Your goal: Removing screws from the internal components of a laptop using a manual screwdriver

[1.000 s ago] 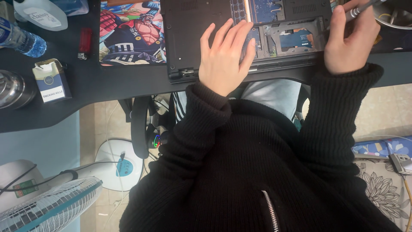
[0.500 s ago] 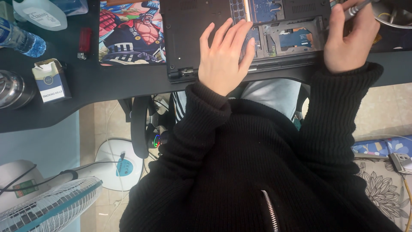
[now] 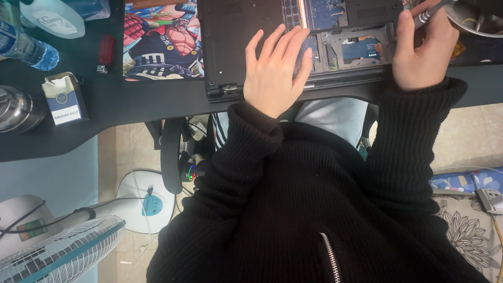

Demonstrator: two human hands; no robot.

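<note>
An opened black laptop (image 3: 230, 42) lies upside down on the dark desk, its bottom cover off and the blue circuit boards (image 3: 361, 50) bare. My left hand (image 3: 275, 71) rests flat on the laptop's near edge, fingers spread, holding nothing. My right hand (image 3: 424, 50) is closed around a thin grey screwdriver (image 3: 432, 10) at the laptop's right end, the tool running up out of the top of the view. Both arms wear black knitted sleeves.
A colourful cartoon mat (image 3: 162, 36) lies left of the laptop. Further left sit a red lighter (image 3: 105, 52), a small blue-and-white packet (image 3: 64, 99), a water bottle (image 3: 26, 50) and a steel flask (image 3: 15, 110). A metal bowl (image 3: 479, 18) stands at top right. A white fan (image 3: 57, 251) stands on the floor.
My right hand has shifted slightly with the screwdriver. My left hand stays flat on the laptop.
</note>
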